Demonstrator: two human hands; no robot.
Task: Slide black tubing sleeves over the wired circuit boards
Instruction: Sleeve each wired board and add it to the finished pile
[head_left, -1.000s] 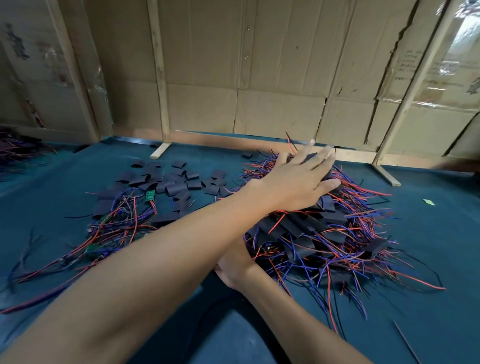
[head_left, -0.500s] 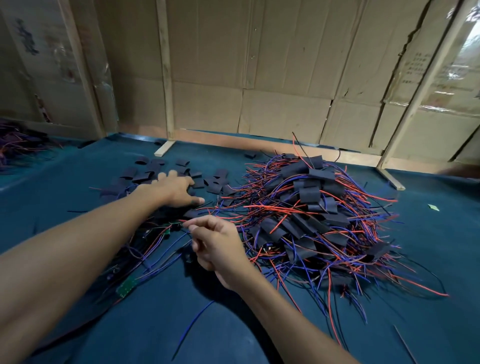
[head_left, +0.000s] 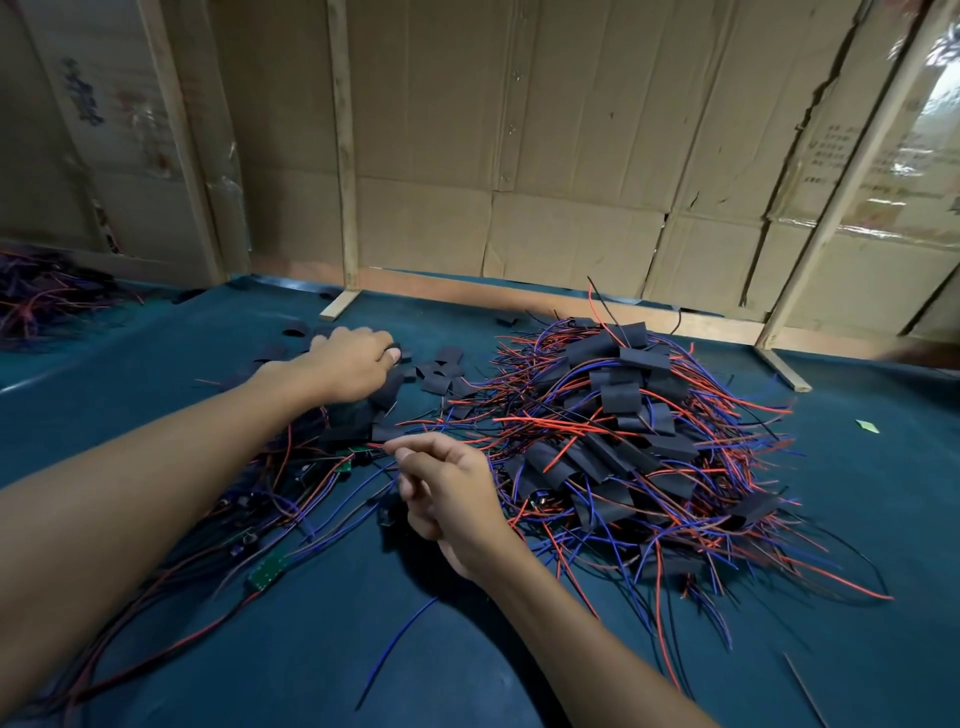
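Note:
Loose black tubing sleeves (head_left: 445, 375) lie scattered at the middle left of the mat. My left hand (head_left: 349, 365) rests on them with fingers curled down over a sleeve. Below it lies a tangle of red and blue wires with bare green circuit boards (head_left: 267, 569), a smaller board (head_left: 347, 462) among them. My right hand (head_left: 448, 488) hovers just right of that tangle, its fingers curled and its thumb and index pinching thin wires that lead to the small board. A big heap of sleeved boards (head_left: 623, 415) with trailing wires lies to the right.
Everything lies on a dark teal mat (head_left: 519, 654). A cardboard wall (head_left: 519, 156) on wooden struts (head_left: 338, 305) closes off the back. Another wire bundle (head_left: 41, 301) lies at the far left, and a small green scrap (head_left: 867, 426) at the right.
My left hand came off the big heap and swung left onto the loose sleeves. My right hand, earlier hidden under that arm, now shows, pinching wires.

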